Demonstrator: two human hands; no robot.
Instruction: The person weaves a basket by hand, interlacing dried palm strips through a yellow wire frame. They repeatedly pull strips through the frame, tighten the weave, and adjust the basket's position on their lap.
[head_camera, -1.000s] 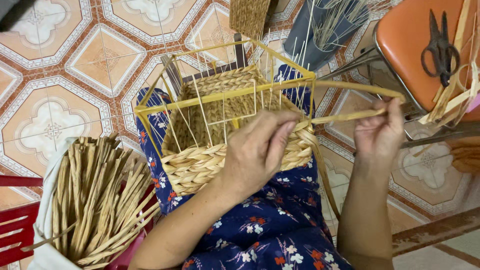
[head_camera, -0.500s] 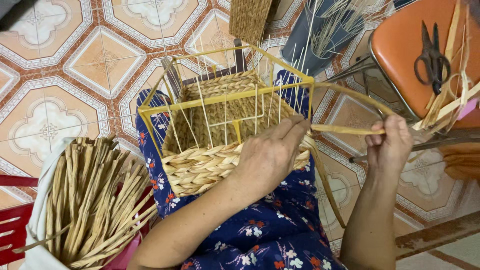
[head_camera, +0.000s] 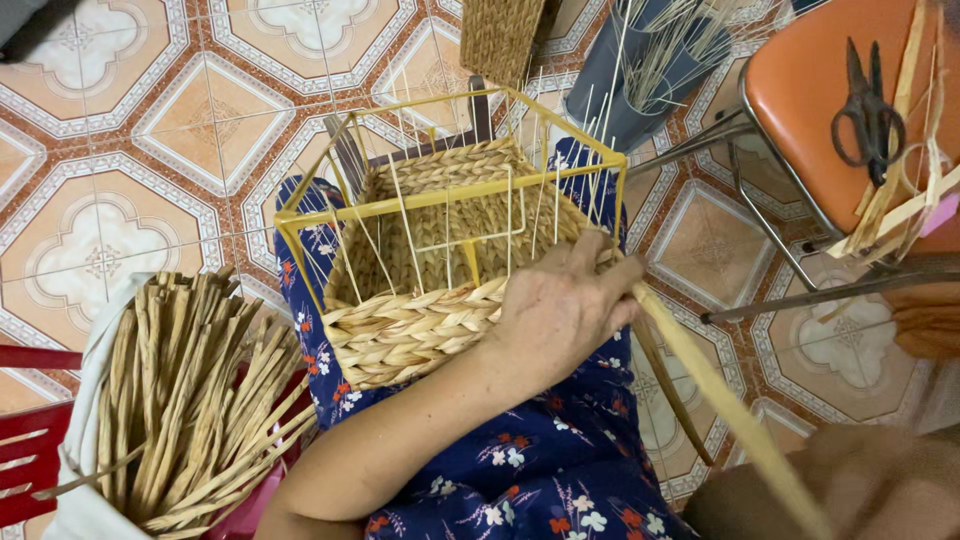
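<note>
A yellow wire frame (head_camera: 450, 195) holds tan woven braid (head_camera: 410, 330), over navy floral fabric (head_camera: 540, 470) and orange-patterned floor tiles (head_camera: 150, 130).

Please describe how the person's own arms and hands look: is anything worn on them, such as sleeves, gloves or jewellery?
The left hand is bare: no glove, and no ring or watch shows. The left forearm is uncovered, with no sleeve in view. The right arm is only a blurred patch at the lower right edge, so nothing worn on it can be told.

Left hand (head_camera: 555, 315): bare, no rings or watch visible; forearm behind it bare, no sleeve. Below the hand, garment (head_camera: 545, 480) over lap: dark navy fabric, small floral print in red, white, pale blue. Right hand blurred at frame edge.
</note>
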